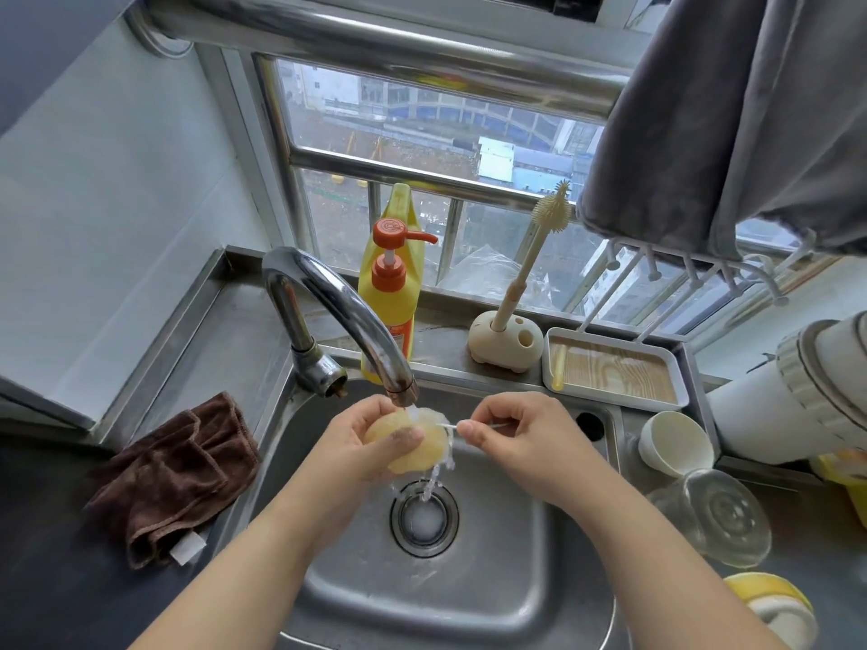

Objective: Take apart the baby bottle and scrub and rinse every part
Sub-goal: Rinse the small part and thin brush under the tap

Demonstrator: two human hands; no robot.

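Brown cloth (pixel 173 476) lies on counter left of sink (pixel 492 579). Left hand (pixel 370 443) cups yellowish bottle part (pixel 415 448) under the tap (pixel 338 316) stream, likely to rinse it. Right hand (pixel 511 433) pinches thin brush (pixel 474 426), tip touching the part, apparently scrubbing a small opening.

Daylit barred window (pixel 450 147) above a steel counter (pixel 225 330), pale wall (pixel 94 180) left.

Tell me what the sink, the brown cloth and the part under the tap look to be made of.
Sink: brushed stainless steel, going by its grey sheen.
Brown cloth: soft microfibre or terry, judging by the fuzzy pile.
Bottle part in the left hand: likely translucent yellowish silicone or plastic; blurred.
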